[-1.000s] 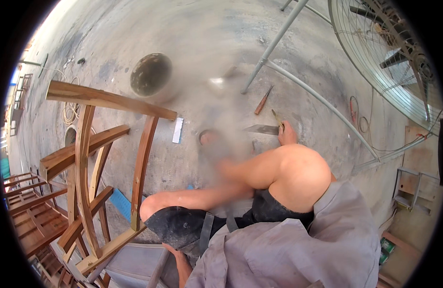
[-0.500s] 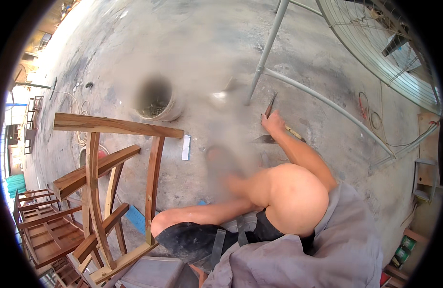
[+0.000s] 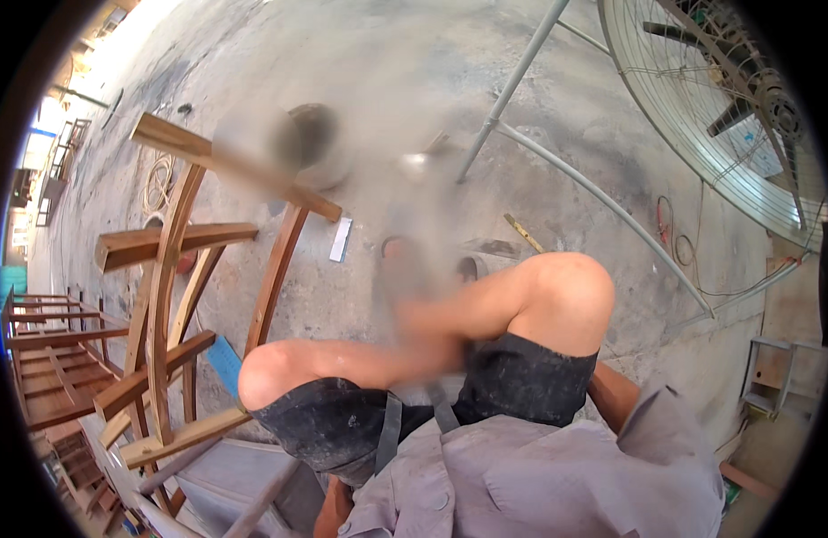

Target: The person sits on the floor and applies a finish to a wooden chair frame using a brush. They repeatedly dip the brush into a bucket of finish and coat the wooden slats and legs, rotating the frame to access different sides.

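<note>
My right arm (image 3: pixel 614 396) shows in part beside my right thigh; its hand is hidden behind my leg and shirt. A short stretch of my left arm (image 3: pixel 333 509) shows at the lower edge, with the hand out of sight. On the floor past my right knee lie a yellow strip like a ruler (image 3: pixel 523 233) and a dark flat piece (image 3: pixel 494 247), partly behind a blur. At my left stands a wooden chair frame (image 3: pixel 160 296), tilted in the view, close to my left knee.
A blurred bucket (image 3: pixel 329 170) stands ahead, with a white strip (image 3: pixel 340 240) on the floor nearer me. Metal stand tubes (image 3: pixel 611 206) and a large fan (image 3: pixel 642 108) occupy the right. Wooden chairs (image 3: pixel 60 359) stand far left; a grey box-like seat (image 3: pixel 243 480) is near lower left.
My right hand, earlier reaching over the floor with a pointed brown-handled tool, has drawn back out of sight; the tool no longer shows. The view has shifted, and my right knee appears farther forward.
</note>
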### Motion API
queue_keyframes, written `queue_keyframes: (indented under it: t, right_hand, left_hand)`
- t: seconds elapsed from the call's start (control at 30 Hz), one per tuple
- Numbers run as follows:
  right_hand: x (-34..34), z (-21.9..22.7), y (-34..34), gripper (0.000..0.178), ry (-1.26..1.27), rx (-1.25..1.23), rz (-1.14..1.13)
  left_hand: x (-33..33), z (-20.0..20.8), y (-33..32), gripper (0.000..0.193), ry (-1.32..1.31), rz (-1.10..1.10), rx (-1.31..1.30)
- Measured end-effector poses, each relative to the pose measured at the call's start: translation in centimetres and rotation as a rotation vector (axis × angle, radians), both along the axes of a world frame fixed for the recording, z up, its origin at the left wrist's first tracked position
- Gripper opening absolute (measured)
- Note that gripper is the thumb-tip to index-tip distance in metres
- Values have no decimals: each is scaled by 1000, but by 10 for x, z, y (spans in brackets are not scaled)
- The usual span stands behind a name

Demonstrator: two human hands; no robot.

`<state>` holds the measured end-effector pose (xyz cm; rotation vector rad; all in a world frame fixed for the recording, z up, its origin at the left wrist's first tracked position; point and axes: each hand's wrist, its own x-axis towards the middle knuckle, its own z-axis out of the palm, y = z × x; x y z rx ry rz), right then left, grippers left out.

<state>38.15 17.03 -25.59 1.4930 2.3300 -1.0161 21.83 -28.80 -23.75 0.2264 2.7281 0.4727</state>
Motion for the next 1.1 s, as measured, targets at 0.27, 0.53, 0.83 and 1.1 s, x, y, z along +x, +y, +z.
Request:
queue_keyframes:
  t: [0.27, 0.53, 0.83, 1.1]
  right_hand:
    - [-129, 15, -77, 43, -231, 255, 1390]
    - [-102, -50, -76, 35, -140, 403, 1191]
    - [-45, -16, -7, 39, -562, 431, 1050]
    - [-57, -89, -26, 40, -320, 210, 590]
  left_hand:
    - [17, 8, -27, 42, -29, 104, -42]
    - [39, 1, -35, 46, -81, 168, 37]
    - [32, 3, -27, 44, 26, 157, -11]
    - [47, -12, -66, 34, -54, 47, -64]
